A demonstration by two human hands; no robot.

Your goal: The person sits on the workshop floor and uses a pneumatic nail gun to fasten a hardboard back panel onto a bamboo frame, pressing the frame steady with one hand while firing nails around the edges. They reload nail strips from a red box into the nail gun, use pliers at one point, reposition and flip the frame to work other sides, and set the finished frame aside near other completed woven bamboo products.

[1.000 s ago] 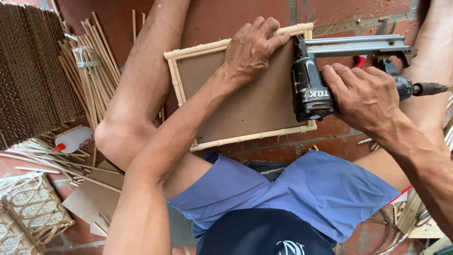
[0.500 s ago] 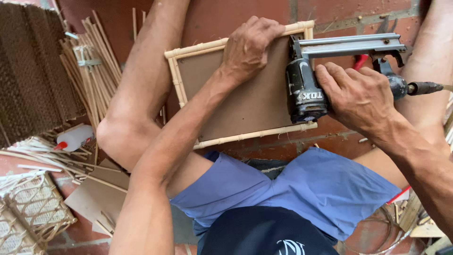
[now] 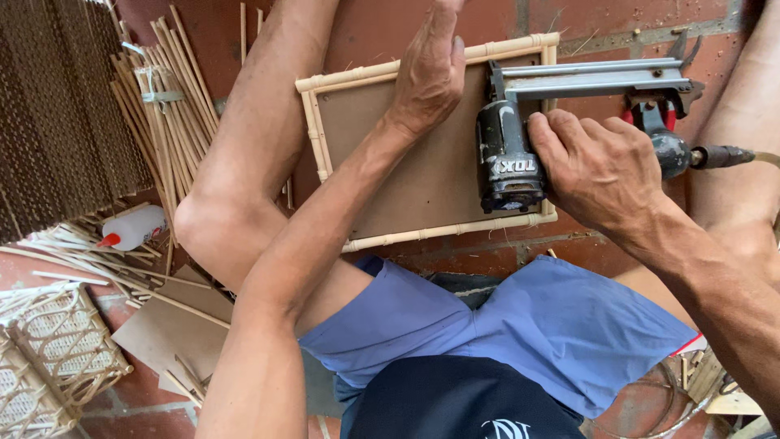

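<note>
1. The left hand (image 3: pixel 429 77) lies flat, palm down and fingers stretched out, on the brown board of a bamboo-edged frame (image 3: pixel 390 175) in the upper middle of the picture; it presses on the board and grips nothing
2. The right hand (image 3: pixel 597 167) is wrapped tight round the handle of a dark nail gun (image 3: pixel 510 158), whose head rests on the board near the frame's right edge, right of centre in the picture
3. The gun's long metal magazine runs to the right along the upper edge of the frame, and a hose joins the tool at the far right
4. The two hands are apart, the left one upper middle, the right one just right of the gun's body
5. The frame lies on a red brick floor (image 3: pixel 617 32) between the person's bare legs, above blue shorts (image 3: pixel 520 325) in the lower middle
6. A bundle of thin bamboo sticks (image 3: pixel 166 97) lies in the upper left, beside a dark corrugated sheet (image 3: pixel 57 114)
7. A white glue bottle (image 3: pixel 130 229) with a red tip lies at the left edge, and woven cane baskets (image 3: pixel 57 358) sit in the lower left corner
</note>
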